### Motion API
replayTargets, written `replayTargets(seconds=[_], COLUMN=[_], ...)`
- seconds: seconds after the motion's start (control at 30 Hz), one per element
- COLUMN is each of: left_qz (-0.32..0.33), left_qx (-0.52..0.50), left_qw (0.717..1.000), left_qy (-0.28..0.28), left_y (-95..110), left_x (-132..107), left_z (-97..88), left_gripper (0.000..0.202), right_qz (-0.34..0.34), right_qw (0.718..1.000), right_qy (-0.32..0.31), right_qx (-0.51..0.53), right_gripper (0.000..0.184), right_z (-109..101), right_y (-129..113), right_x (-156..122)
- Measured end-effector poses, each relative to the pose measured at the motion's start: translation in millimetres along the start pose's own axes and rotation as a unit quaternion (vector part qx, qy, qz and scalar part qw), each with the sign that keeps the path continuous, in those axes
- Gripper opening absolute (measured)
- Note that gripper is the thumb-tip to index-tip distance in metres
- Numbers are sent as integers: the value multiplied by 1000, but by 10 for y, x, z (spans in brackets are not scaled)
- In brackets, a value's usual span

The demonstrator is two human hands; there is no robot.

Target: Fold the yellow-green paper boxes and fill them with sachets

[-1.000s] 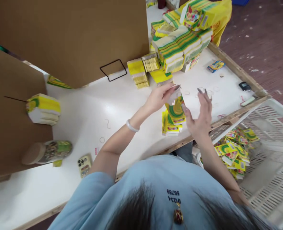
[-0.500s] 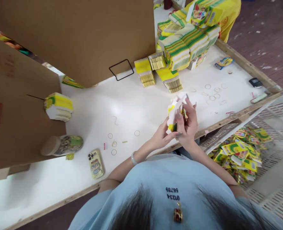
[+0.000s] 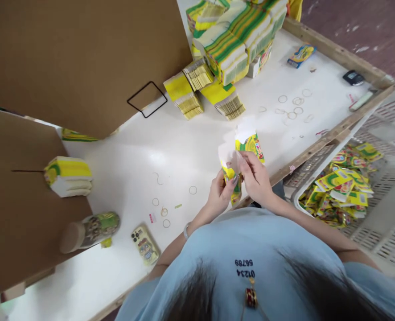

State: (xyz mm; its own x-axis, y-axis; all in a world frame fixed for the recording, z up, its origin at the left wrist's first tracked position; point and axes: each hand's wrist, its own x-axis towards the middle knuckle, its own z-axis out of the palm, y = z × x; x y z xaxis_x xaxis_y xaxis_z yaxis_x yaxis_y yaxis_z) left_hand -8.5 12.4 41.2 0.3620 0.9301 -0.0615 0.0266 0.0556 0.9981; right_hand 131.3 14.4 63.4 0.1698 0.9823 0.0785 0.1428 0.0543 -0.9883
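Observation:
My left hand is closed on a small yellow-green carton with white flaps standing up at its top. Just to the right, my right hand pinches a second yellow-green carton by its lower end, its white flap pointing away from me. The two cartons are close together above the table's front edge, and my fingers hide parts of both. Beyond them lie banded stacks of flat cartons, with a larger pile of carton bundles behind.
A white crate at the right holds many filled-looking cartons. Rubber bands are scattered over the white table. Leftward are a phone, a jar, a carton bundle and large cardboard sheets.
The carton pieces, earlier bunched between both hands, are now two separate cartons, one per hand. My hands have moved slightly apart, and the camera view has shifted.

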Motion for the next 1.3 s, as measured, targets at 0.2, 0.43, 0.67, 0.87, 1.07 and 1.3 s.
replayTargets(seconds=[0.2,0.43,0.67,0.87,1.07,1.3], left_qz=[-42,-61,-73,-91,-39,-60], left_qx=[-4,-1,-43,-33,34,89], left_qw=[999,993,996,995,999,994], left_qy=[20,103,-6,28,-12,-36], left_y=[84,-1,-57,-10,134,287], left_x=[-23,-258,-391,-405,-340,-252], left_z=[-64,-77,-94,-47,-179,-245], left_gripper=[53,92,43,50,44,63], right_qz=[32,-46,-22,-67,-129,117], right_qw=[996,998,992,998,974,947], right_qy=[40,-10,-105,1,-183,-263], right_qx=[66,44,64,-1,31,145], right_gripper=[31,24,23,20,38,40], right_z=[92,-73,-232,-225,-415,-367], right_y=[128,274,242,301,321,132], right_x=[-95,-251,-280,-393,-371,-339])
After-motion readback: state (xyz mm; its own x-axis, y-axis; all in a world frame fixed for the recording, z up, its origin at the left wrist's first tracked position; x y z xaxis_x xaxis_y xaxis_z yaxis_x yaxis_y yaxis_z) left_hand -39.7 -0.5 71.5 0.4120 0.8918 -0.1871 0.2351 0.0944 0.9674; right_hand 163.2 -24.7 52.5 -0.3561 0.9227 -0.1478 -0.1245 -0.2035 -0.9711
